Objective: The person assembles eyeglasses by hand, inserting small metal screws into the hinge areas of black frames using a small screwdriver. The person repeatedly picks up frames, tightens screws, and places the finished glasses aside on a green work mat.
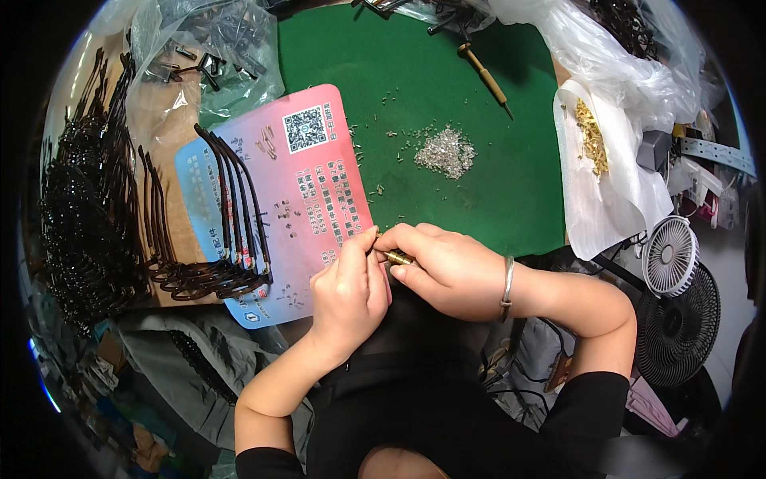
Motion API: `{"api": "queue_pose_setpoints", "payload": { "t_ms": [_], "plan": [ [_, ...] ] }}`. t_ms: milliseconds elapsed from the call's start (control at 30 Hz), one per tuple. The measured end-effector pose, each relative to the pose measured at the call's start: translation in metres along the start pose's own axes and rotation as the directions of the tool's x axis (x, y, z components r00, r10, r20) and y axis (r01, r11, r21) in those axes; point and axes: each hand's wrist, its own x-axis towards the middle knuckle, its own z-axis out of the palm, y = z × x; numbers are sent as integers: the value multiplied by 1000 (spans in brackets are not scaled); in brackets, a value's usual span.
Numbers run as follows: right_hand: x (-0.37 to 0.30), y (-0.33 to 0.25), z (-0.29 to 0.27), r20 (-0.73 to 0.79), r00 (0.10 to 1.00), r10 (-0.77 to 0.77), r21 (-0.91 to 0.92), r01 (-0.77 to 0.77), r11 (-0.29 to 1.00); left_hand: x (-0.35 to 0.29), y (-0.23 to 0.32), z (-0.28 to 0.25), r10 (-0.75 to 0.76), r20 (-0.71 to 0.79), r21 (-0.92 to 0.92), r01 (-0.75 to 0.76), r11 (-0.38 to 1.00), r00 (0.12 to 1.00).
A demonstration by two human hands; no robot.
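My left hand (351,279) is closed in a pinch at the near edge of the green mat. What its fingertips hold is small, dark and mostly hidden. Right against it, my right hand (447,267) grips a short brass-coloured tool (400,258), whose rounded handle shows between thumb and fingers. The fingertips of both hands meet at its far end. Just left of them lies a pink and blue printed sheet (279,191) with a few tiny metal pieces on it. Several dark, thin curved strips with metal ends (239,191) rest across the sheet's left part.
A heap of tiny silver parts (447,153) sits on the green mat (495,207). Farther back lies a brass-handled screwdriver (483,76). Gold-coloured pieces (592,140) rest on white wrapping at right, near a small white fan (670,255). Bundled dark strips (92,199) fill the left.
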Motion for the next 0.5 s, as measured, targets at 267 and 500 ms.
{"api": "queue_pose_setpoints", "payload": {
  "t_ms": [267, 500],
  "plan": [
    [-27, -12, 3, -175, 964, -199, -428, 107, 897, 7, 8, -7, -49, -6, -17, 48, 999, 999],
    [-23, 19, -7, -329, 903, -275, -384, 138, 913, 37, 13, -17, -10, 110, -100, 21, 995, 994]
  ]
}}
